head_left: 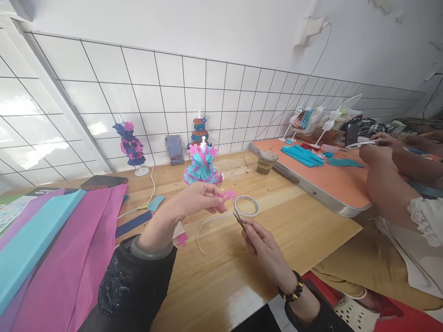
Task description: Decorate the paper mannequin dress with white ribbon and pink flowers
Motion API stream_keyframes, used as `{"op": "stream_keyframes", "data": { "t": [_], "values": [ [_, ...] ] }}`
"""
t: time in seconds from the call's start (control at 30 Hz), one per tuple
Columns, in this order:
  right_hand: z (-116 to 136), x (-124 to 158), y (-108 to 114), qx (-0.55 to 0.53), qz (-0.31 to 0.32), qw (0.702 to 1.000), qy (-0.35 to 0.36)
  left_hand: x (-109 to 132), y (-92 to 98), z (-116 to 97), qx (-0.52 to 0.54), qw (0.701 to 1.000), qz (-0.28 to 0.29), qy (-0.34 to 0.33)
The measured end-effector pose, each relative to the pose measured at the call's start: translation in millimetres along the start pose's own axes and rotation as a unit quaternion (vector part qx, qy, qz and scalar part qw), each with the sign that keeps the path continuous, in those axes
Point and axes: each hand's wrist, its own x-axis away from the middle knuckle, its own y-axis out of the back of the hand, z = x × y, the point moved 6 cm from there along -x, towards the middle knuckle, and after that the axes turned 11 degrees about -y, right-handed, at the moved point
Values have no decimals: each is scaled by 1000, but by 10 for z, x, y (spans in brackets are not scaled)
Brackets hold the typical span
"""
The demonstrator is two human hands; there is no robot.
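Between thumb and fingers, my left hand (197,200) pinches a small pink flower cutout (229,195) above the table. My right hand (261,244) grips a pair of small scissors (239,220), their narrow tips pointing up toward the cutout but apart from it. A roll of white tape (246,206) lies flat just beyond the scissors. Behind my left hand stands a small dress form in a turquoise and pink dress (201,166). Another pink flower cutout (182,239) rests on the wood below my left wrist.
Pink, turquoise and purple sheets (76,249) cover the left side. Two more dressed forms, one in navy and pink (131,145), stand by the tiled wall. A lidded plastic cup (266,162) sits beside an orange-topped table (332,184), where a co-worker's arms (384,173) reach in.
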Motion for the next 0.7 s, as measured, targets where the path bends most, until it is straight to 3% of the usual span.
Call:
{"op": "stream_keyframes", "data": {
  "t": [0.17, 0.7],
  "values": [
    [64, -35, -105, -28, 43, 999, -19, -16, -34, 27, -14, 1000, 1, 5],
    [254, -69, -270, -87, 69, 994, -9, -72, -196, -4, -35, 999, 29, -26]
  ]
}}
